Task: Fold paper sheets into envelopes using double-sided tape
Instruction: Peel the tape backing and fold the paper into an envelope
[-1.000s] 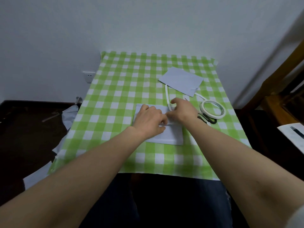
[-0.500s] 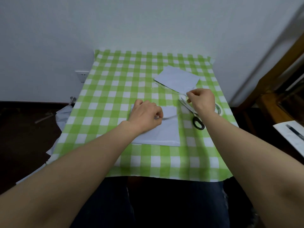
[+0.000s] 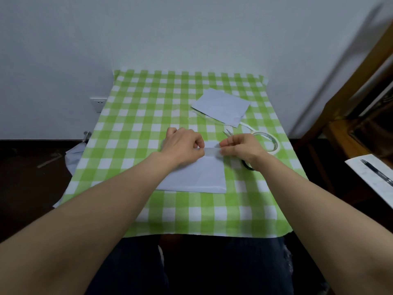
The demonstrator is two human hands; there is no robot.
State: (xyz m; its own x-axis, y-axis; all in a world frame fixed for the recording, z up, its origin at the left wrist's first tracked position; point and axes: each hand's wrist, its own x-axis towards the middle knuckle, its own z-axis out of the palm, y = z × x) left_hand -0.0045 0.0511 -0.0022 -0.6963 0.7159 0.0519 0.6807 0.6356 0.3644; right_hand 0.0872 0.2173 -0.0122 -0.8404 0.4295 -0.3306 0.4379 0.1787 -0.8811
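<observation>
A folded pale blue sheet (image 3: 197, 175) lies in the middle of the green checked table (image 3: 148, 107). A short strip of white tape (image 3: 211, 150) stretches across its upper part. My left hand (image 3: 182, 146) pinches the strip's left end and my right hand (image 3: 240, 146) pinches its right end. A second folded pale sheet (image 3: 221, 107) lies farther back on the right. The tape roll (image 3: 269, 142) sits just right of my right hand, with a loose tail running toward the second sheet. Scissors (image 3: 228, 133) lie partly hidden under my right hand.
A white wall stands behind the table, with a socket (image 3: 97, 102) low on the left. Paper scraps (image 3: 73, 152) lie on the dark floor at the left. Wooden furniture (image 3: 361, 103) rises at the right, and a paper with a pen (image 3: 376, 171) sits beside it.
My right hand came back from the scissors and roll to the sheet, now holding the right end of a tape strip. My left hand stayed on the sheet.
</observation>
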